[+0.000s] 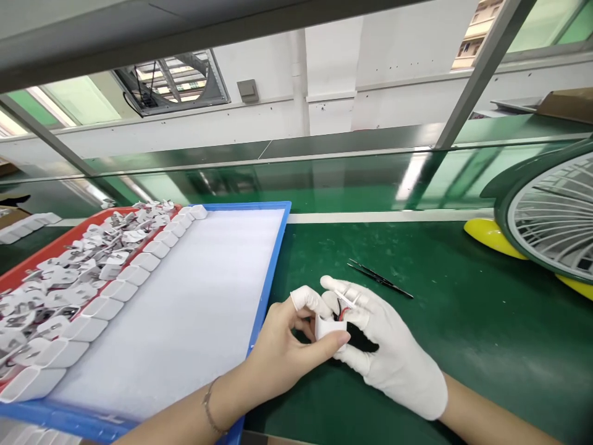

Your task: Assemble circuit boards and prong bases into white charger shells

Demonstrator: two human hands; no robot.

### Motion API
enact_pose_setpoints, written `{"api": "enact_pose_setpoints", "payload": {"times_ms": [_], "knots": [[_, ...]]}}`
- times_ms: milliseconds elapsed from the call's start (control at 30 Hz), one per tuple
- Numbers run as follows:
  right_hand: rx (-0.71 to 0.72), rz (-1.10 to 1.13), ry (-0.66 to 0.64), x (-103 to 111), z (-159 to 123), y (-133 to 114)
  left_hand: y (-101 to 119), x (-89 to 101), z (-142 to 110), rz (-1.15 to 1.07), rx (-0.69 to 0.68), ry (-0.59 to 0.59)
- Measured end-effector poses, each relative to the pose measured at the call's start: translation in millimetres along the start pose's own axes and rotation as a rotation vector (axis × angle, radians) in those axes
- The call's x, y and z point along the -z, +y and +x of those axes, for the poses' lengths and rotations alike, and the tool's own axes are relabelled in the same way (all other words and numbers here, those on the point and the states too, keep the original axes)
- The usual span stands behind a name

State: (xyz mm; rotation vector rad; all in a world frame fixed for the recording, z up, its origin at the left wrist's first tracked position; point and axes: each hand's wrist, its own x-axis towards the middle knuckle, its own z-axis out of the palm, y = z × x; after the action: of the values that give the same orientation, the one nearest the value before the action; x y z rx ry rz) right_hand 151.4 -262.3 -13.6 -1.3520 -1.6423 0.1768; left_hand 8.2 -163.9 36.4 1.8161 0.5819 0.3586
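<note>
Gripping a plain white casing are left fingers, while right fingers hold a wired part.

- The worktop is green.
- The tray is blue-rimmed; the bin at its left edge is red.
- Toward the worktop's right edge, the fan is green and yellow.
- The housing is white, its wires red and black.

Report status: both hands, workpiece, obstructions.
Left hand holding white housing. Gloved right hand close beside it. Red and black wires showing above housing. Tweezers on green tabletop, apart from both hands.
</note>
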Motion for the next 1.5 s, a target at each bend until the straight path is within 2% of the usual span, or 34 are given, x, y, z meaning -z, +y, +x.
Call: {"api": "enact_pose_setpoints", "payload": {"times_ms": [133, 200, 267, 400, 500, 567, 667, 733, 833, 1000, 1100, 1267, 1400, 1500], "knots": [[-0.238, 0.12, 0.042, 8.0, -1.3, 1.7, -2.5, 3.3, -1.7, 0.175, -0.029, 0.006], [-0.311, 0.127, 0.061, 14.7, -1.0, 3.3, -6.4, 3.8, -3.5, 0.292, -0.103, 0.042], [-0.337, 0.172, 0.023, 21.3, 0.1, 3.4, -10.0, 3.4, -5.0, 0.416, -0.224, 0.074], [-0.514, 0.526, -0.04, 28.1, 2.5, -3.0, -13.3, 3.2, -5.0, 0.526, -0.455, 0.088], [-0.537, 0.732, -0.101, 26.0, 2.2, -7.3, -15.1, 4.6, -2.9, 0.524, -0.54, 0.118], [-0.575, 0.818, -0.137, 22.8, 1.3, -7.4, -16.9, 5.5, -1.2, 0.514, -0.581, 0.098], [-0.663, 0.904, -0.105, 18.9, 1.5, -5.4, -17.8, 5.3, 0.8, 0.491, -0.599, 0.005], [-0.641, 0.968, -0.083, 18.6, 3.9, -4.7, -16.0, 4.3, 1.4, 0.476, -0.599, -0.042], [-0.591, 1.056, -0.139, 20.5, 9.0, -6.6, -11.2, 2.9, 1.0, 0.485, -0.576, -0.069], [-0.703, 1.07, -0.173, 18.6, 10.9, -8.5, -8.1, 2.0, -1.1, 0.566, -0.552, -0.103], [-0.691, 1.093, -0.165, 17.5, 8.5, -5.9, -6.8, 1.9, -1.1, 0.573, -0.553, -0.118], [-0.663, 1.143, -0.228, 18.6, 5.1, -2.1, -2.6, 2.4, 0.8, 0.515, -0.559, -0.123], [-0.653, 1.166, -0.155, 14.6, 4.1, -3.2, -5.9, 1.9, 0.2, 0.498, -0.582, -0.076], [-0.677, 1.077, -0.151, 17.6, 5.4, -4.3, -9.1, 0.2, -0.5, 0.446, -0.555, -0.06]]}}
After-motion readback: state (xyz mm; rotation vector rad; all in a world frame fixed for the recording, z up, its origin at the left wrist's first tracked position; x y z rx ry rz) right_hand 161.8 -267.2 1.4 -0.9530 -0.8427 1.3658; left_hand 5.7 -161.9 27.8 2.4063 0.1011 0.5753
